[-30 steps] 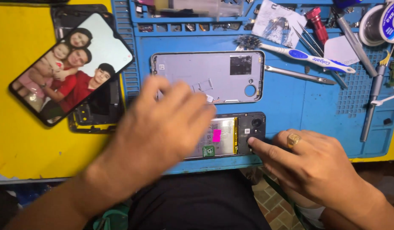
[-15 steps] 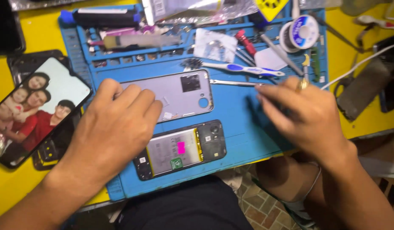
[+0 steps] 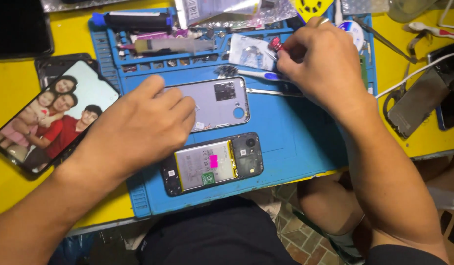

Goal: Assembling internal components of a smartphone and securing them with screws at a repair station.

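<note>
Since half a second ago the right hand [image 3: 321,61] has moved up from the middle of the blue silicone work mat [image 3: 295,137] to its top edge, and the left hand [image 3: 138,130] has slid a little along the mat's left half.

From the head camera, the right hand now curls over the tool tray at the mat's upper right, fingers bent around a small red-tipped tool [image 3: 275,44]; whether it truly grips it, I cannot tell. The left hand lies palm down and slack, fingertips resting on the left end of the lilac plastic phone back cover [image 3: 222,100] at the mat's centre.

Just below that cover, near the mat's front edge, lies the opened black phone body [image 3: 212,164] with its silver battery and pink sticker exposed, untouched by either hand.

Beside the right hand, a white-and-blue toothbrush [image 3: 246,73] and steel tweezers [image 3: 271,92] lie on the mat. Left of the mat, on the yellow tabletop [image 3: 21,73], rests a lit phone screen showing a family photo [image 3: 53,118].
</note>
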